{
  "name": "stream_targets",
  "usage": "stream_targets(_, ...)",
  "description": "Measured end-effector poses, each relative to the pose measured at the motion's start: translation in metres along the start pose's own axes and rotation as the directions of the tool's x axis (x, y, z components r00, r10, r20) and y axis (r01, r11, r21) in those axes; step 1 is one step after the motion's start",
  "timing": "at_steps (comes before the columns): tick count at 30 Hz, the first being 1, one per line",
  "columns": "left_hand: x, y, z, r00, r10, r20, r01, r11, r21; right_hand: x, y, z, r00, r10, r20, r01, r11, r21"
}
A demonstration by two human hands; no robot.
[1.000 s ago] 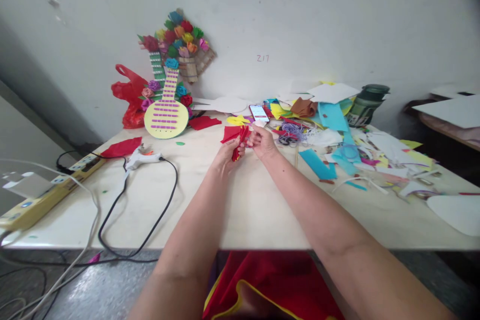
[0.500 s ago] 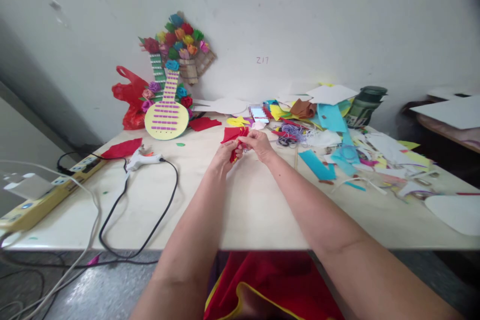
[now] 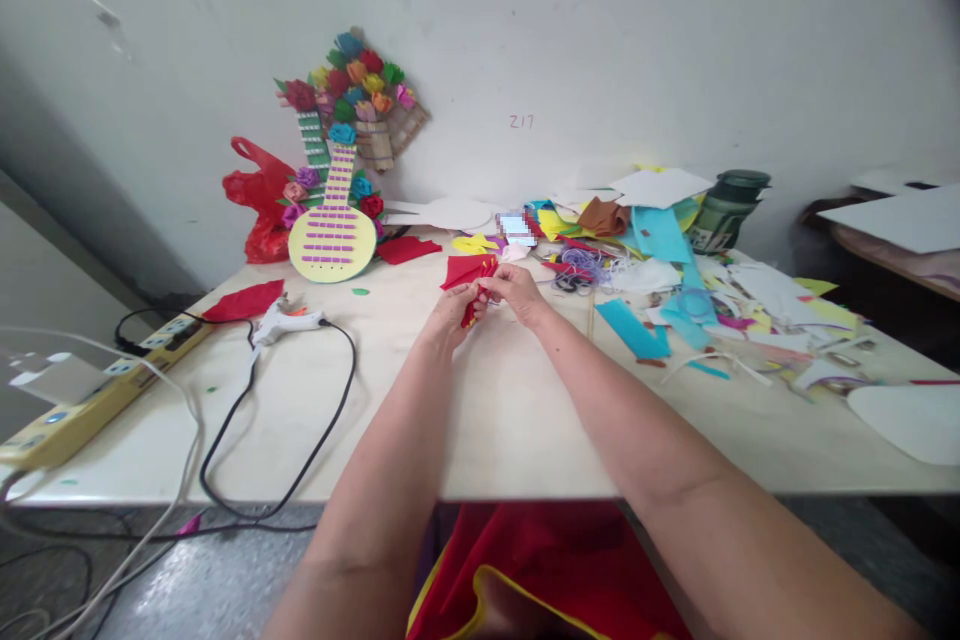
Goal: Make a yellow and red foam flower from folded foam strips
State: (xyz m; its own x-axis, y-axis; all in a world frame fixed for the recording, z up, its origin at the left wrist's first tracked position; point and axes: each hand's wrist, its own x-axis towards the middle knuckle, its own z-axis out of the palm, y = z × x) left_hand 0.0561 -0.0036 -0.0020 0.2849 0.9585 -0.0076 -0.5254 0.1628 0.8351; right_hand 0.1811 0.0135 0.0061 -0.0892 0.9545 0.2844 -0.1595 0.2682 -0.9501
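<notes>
Above the middle of the table, both hands are closed on a piece of red fabric (image 3: pixel 466 270) with small yellow marks along its gathered edge. My left hand (image 3: pixel 451 311) grips the bunched lower part from the left. From the right, my right hand (image 3: pixel 514 290) pinches the upper right edge, thumb and fingertips together. The folds between the fingers are partly hidden. Behind the hands lies a yellow scrap (image 3: pixel 474 244), with another red fabric piece (image 3: pixel 409 250) to its left.
A white glue gun (image 3: pixel 289 322) with a looping black cord lies left, near a yellow power strip (image 3: pixel 112 390). A yellow paper lute (image 3: pixel 332 245) and paper flowers stand against the wall. Colourful scraps, purple yarn (image 3: pixel 589 265) and a green bottle (image 3: pixel 727 212) crowd the right.
The view has shifted very slightly. Both hands stay in nearly the same place on the red fabric, with only a small movement of the fingers.
</notes>
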Motion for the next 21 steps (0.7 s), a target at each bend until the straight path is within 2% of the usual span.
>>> stream_targets(5,0.0009,0.002,-0.0017,0.999,-0.027,0.02,0.027,0.999,-0.034,-0.0004,-0.0002,0.0,1.0,-0.006,-0.014,0.006,1.0,-0.015)
stream_targets(10,0.0013,0.0049,-0.0048,0.992,-0.071,0.102,0.074,0.997,-0.03,0.0013,0.0025,-0.0023,1.0,-0.021,-0.01,0.02,0.999,-0.032)
stream_targets(21,-0.0048,0.0061,-0.0032,0.989,-0.013,0.148,0.0,0.996,0.088,0.004,0.0066,-0.007,0.999,-0.034,-0.006,0.033,0.998,-0.049)
